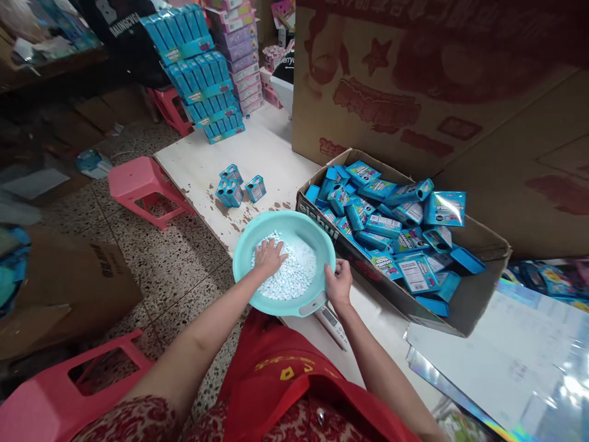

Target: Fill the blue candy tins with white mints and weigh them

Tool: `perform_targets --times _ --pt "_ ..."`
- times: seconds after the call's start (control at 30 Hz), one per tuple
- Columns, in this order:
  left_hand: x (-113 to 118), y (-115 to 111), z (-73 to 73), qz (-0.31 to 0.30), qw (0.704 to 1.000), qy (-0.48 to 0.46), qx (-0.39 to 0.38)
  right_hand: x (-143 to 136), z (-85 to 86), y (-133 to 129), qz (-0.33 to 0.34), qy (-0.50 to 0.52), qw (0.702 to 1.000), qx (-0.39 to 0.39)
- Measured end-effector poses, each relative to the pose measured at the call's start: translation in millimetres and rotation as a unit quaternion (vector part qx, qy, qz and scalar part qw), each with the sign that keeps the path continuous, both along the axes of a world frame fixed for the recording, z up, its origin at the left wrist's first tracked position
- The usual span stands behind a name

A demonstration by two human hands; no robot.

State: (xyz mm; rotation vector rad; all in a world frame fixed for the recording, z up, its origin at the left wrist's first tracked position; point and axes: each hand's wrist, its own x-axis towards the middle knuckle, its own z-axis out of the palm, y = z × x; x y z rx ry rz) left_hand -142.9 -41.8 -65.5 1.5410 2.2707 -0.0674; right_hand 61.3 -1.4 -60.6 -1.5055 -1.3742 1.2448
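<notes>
A mint-green plastic basin (pixel 246 287) sits at the table's near edge, with many small pale candies (pixel 294 276) in it. My left hand (pixel 270 258) lies on the candies inside the basin, its fingers spread. At the basin's right rim, my right hand (pixel 339 281) grips the edge, thumb on the inner side. Partly under the basin is a digital scale (pixel 332 320) with a small display and buttons. Several small blue candy boxes (pixel 256 188) stand beyond the basin, some with a dark round opening on top.
An open carton (pixel 483 288) full of loose blue boxes stands on the right. Stacked blue display packs (pixel 197 77) and pink and purple boxes (pixel 239 55) rise at the back. Shiny sheets (pixel 497 362) lie at right. Red stools (pixel 138 178) stand left; a large carton (pixel 377 80) looms behind.
</notes>
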Motion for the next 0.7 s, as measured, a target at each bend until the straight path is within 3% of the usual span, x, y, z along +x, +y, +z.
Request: perform_targets --times 0.2,0.33,0.47,0.6,0.67,0.7 --pt "36.2 -38.1 10.4 0.012 0.991 -0.030 -0.128 -1.4 -17.2 -9.0 -0.044 0.038 0.998 -0.011" --pt "67.0 -39.4 12.7 0.001 0.979 -0.097 -0.182 -4.4 -21.9 -10.2 -0.056 0.044 0.997 -0.007" --pt "88.5 -23.4 4.4 0.009 0.975 -0.168 -0.146 -5.8 -26.0 -4.6 -0.057 0.029 0.998 -0.001" --pt "94.2 -11.1 -4.1 0.091 0.963 -0.247 -0.059 -5.7 -15.8 -4.8 -0.049 -0.001 0.999 0.005" --pt "91.7 -7.1 -5.3 0.144 0.930 -0.337 -0.021 -3.7 0.5 -7.9 -0.037 -0.027 0.998 0.035" --pt "89.3 -5.6 -4.8 0.173 0.898 -0.404 -0.005 -1.1 11.3 -8.2 -0.020 -0.045 0.996 0.069"
